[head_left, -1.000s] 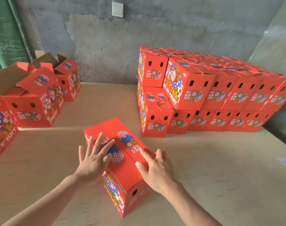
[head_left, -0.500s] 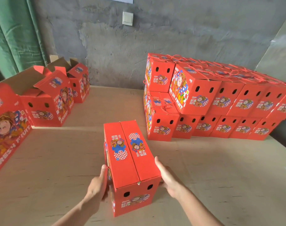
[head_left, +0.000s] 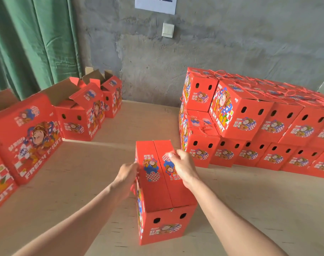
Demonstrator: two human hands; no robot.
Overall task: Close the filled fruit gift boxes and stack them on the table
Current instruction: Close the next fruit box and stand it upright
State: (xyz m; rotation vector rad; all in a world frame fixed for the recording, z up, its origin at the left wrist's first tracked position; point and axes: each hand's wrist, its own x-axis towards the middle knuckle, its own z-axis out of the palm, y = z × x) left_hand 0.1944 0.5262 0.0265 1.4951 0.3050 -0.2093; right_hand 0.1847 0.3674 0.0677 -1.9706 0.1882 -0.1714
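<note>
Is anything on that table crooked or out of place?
Yes, one thing. In the stack on the right, the upper-row box showing its big cartoon side sits twisted and tilted, out of line with its neighbours. The boxes on the left still have their flaps up. No spills or damage show.

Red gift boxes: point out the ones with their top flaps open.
The boxes at far left, beside the green curtain, show raised brown flaps. The box between the hands and the right-hand stack are closed.
</note>
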